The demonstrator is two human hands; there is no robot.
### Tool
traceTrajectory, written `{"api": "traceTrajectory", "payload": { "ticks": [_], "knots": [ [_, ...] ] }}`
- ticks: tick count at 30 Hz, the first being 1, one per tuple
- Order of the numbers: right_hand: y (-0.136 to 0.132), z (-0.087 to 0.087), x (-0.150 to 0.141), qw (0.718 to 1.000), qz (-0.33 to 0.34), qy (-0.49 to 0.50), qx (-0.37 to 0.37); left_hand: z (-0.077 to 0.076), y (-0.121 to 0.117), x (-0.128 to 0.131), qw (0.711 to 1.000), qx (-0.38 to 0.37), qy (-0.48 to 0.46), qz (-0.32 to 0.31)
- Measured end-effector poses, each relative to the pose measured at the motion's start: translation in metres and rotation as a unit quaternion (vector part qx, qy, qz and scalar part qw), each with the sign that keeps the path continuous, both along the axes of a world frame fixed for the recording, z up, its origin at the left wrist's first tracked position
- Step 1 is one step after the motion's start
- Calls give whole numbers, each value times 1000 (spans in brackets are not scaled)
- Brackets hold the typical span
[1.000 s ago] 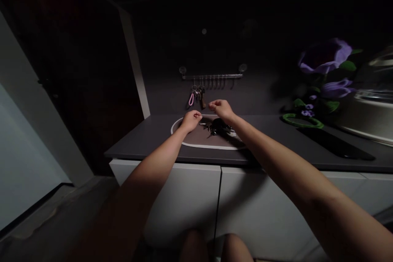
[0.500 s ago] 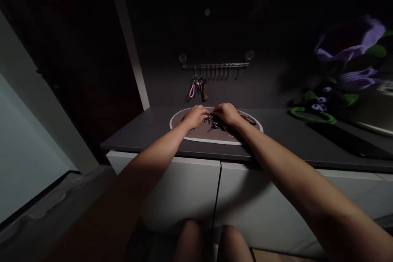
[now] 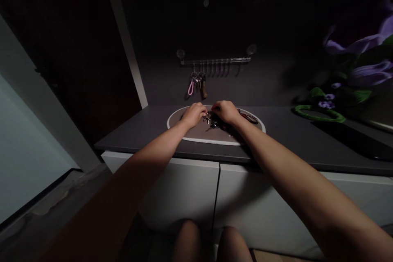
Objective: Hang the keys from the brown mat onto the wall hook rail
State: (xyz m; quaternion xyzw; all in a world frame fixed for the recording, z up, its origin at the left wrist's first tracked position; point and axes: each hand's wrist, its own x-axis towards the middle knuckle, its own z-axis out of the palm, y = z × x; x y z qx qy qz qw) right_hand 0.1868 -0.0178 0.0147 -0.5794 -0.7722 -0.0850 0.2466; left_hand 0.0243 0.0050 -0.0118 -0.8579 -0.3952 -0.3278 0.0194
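Note:
Over an oval brown mat [image 3: 196, 134] with a white rim, both my hands reach in low. My left hand [image 3: 194, 114] has its fingertips pinched at the edge of a bunch of keys [image 3: 208, 120]. More metal keys [image 3: 214, 125] lie between the hands. My right hand [image 3: 225, 111] is curled closed just right of them, and its palm side hides whatever it grips. Beside that hand, a dark braided cord or strap [image 3: 249, 117] rests on the mat's right part.
A clear hook rail [image 3: 216, 62] on the dark wall carries key rings, one with a pink loop [image 3: 190, 88]. On the grey counter [image 3: 129, 131], a green ring [image 3: 319, 114], a dark flat object [image 3: 353, 141] and purple flowers [image 3: 370, 74] are at right. White cabinet doors [image 3: 181, 188] are below.
My view has shifted slightly, with the flowers sliding right and the rail moving up. Both hands stay at the keys, with only small finger movement.

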Motion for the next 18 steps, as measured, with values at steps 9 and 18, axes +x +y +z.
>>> {"api": "traceTrajectory", "payload": {
  "ticks": [9, 18],
  "knots": [
    [-3, 3, -1, 999, 36, 16, -9, 2, -1, -1, 997, 10, -69, 37],
    [-11, 8, -6, 991, 103, 85, 2, 11, -4, -4, 991, 89, -99, 29]
  ]
}}
